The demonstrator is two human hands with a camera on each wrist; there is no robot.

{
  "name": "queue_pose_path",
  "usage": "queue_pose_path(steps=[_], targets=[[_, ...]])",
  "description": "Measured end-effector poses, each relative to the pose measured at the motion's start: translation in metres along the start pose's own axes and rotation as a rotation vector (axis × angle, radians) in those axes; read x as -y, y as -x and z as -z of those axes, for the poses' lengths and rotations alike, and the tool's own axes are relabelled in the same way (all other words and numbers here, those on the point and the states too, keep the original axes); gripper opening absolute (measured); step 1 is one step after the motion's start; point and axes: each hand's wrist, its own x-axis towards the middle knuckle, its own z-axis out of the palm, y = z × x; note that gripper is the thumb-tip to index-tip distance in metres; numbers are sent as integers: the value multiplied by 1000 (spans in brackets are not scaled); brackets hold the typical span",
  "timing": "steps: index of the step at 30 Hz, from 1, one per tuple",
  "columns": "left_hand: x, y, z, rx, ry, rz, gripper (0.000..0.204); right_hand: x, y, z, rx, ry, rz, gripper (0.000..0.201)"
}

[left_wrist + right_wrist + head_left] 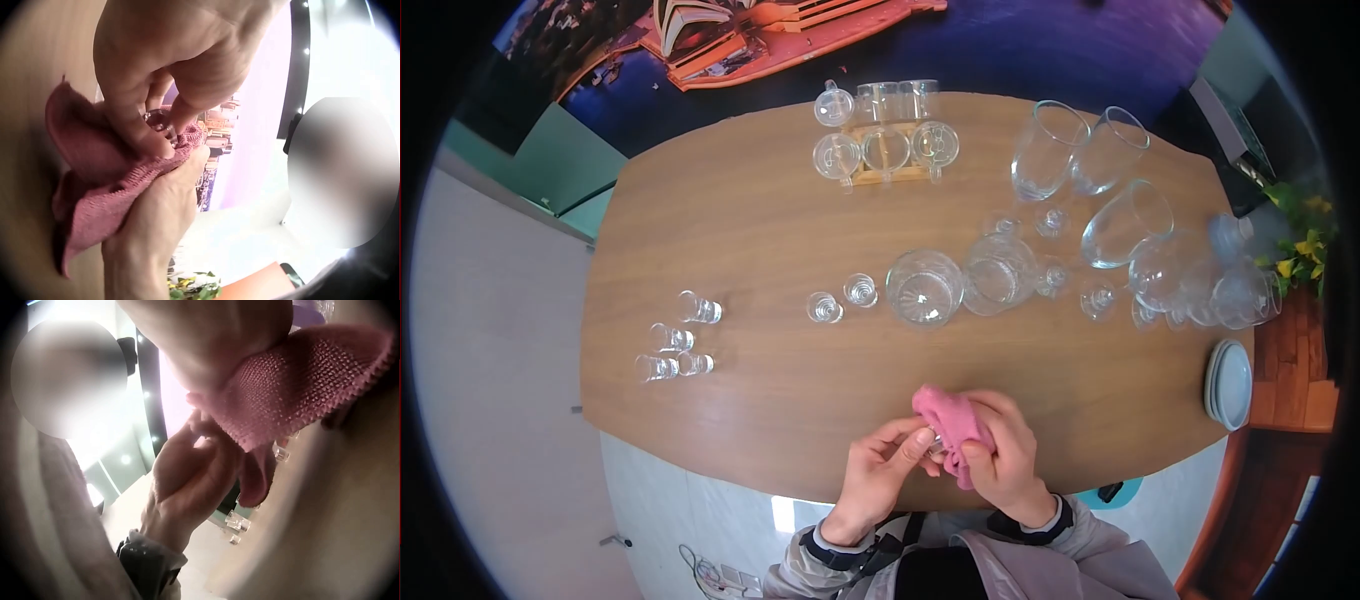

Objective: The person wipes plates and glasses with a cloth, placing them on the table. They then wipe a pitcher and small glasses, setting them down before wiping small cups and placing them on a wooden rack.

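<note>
Near the table's front edge my left hand (878, 474) pinches a small clear glass (935, 441), mostly hidden by fingers and cloth. The glass's round rim (161, 119) shows between the fingertips in the left wrist view. My right hand (1005, 455) grips a pink knitted cloth (948, 412) wrapped against the glass. In the right wrist view the cloth (300, 375) drapes down from the right hand (219, 337), with the left hand (194, 465) meeting it from the other side.
Several shot glasses (700, 307) stand at the left of the wooden table (750, 220). Two small glasses (860, 290) sit beside a large glass bowl (925, 290) mid-table. Handled cups on a wooden rack (890, 174) are at the back. Tall glasses (1045, 155) and stacked dishes (1232, 385) occupy the right.
</note>
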Motion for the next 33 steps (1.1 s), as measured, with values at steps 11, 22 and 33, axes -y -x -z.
queue_pose_path(steps=[11,22,33], targets=[[-31,-6,-4,179,-1027,-826,31,-16,12,44,562,-716,-676,38],[-42,-5,21,348,-257,324,24,-4,-10,50,655,-6,89,20],[-40,-8,-3,314,-1179,-818,35,13,5,47,466,-1195,-1103,40]])
